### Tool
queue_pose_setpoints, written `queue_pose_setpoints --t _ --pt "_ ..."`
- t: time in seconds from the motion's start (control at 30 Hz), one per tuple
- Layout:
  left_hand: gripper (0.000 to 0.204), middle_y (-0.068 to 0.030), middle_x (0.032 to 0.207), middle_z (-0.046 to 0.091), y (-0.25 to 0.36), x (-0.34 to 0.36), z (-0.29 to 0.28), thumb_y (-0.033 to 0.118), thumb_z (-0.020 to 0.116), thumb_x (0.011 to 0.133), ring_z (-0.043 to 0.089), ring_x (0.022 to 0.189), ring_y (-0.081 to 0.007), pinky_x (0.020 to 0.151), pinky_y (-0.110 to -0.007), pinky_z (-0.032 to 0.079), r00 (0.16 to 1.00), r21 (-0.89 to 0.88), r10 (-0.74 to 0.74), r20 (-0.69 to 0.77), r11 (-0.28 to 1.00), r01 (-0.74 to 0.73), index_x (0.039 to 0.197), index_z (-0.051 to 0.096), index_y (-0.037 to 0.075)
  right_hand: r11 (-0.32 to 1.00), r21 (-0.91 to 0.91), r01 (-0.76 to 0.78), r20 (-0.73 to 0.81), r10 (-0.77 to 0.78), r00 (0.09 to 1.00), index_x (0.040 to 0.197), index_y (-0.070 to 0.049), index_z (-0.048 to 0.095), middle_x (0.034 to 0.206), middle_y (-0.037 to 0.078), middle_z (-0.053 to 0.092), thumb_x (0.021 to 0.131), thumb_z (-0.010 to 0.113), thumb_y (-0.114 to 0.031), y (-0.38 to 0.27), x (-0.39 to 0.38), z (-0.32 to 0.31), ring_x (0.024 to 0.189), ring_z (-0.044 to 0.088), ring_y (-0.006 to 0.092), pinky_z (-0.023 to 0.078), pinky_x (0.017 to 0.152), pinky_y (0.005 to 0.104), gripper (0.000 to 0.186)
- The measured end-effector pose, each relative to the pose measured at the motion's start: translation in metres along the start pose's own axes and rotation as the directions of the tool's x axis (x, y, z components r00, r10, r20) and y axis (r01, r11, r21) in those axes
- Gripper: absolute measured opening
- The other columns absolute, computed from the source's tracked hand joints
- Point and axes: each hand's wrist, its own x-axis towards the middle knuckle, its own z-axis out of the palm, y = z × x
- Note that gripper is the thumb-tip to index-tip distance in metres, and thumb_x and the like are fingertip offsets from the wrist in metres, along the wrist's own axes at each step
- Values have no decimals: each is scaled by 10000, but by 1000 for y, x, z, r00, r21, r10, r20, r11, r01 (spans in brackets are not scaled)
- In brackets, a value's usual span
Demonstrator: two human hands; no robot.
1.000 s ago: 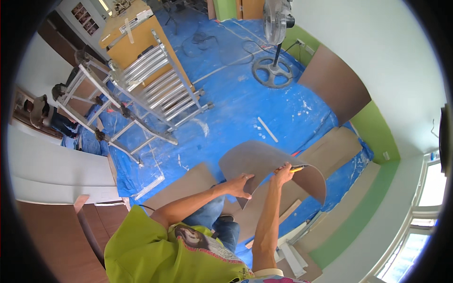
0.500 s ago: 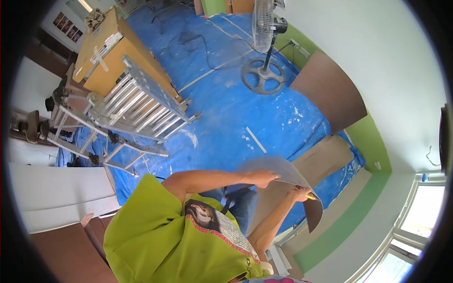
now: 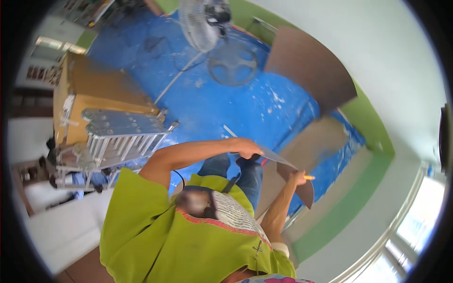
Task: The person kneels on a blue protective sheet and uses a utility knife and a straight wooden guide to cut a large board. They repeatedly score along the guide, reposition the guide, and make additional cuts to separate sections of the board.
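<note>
My left hand (image 3: 247, 147) is closed on the edge of a thin, bendy sheet (image 3: 276, 157), grey on top. The sheet is tilted, seen nearly edge-on, and its brown lower part (image 3: 304, 192) curves down beside my right hand. My right hand (image 3: 297, 178) is closed at the sheet's right edge, around a slim yellow tool (image 3: 309, 178) whose end sticks out to the right. The tool's kind is hidden by my fingers. Below the sheet a larger light-brown board (image 3: 317, 140) lies on the floor.
Blue plastic sheeting (image 3: 198, 89) covers the floor. A folded aluminium ladder (image 3: 125, 134) leans at the left by a large brown box (image 3: 104, 96). Ahead stands a pedestal fan (image 3: 200, 28). A curved dark-brown panel (image 3: 311, 70) rests against the right wall, and a window (image 3: 422, 207) is at the lower right.
The view has turned, so the room's contents have shifted. Both hands appear higher in view. The sheet has tilted from showing its broad face to nearly edge-on, still held.
</note>
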Motion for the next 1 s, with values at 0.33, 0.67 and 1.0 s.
queue_pose_setpoints --t 0.33,0.67,1.0 --pt "623 -123 1142 729 -147 75 -202 -14 604 761 684 1037 -376 838 -479 552 967 19 -176 -182 983 183 1312 668 270 988 116 97 154 -114 981 1109 -21 352 836 109 513 840 594 46 -177 -84 224 546 519 187 447 432 341 368" --pt "605 -182 1175 697 -282 202 -387 -82 509 845 655 1068 -399 896 -483 513 975 0 -123 -186 992 125 1342 645 234 942 -178 285 -53 -299 953 1193 29 357 934 170 559 851 638 -60 -159 -9 445 653 606 223 519 528 332 451" --pt "497 -210 1180 689 -424 324 -474 -31 508 868 637 1133 -399 950 -434 502 983 -43 -9 -184 999 1 1327 635 110 886 -447 124 -24 -150 988 1180 -25 426 896 216 636 815 707 -149 -197 44 644 820 667 361 531 806 462 477"
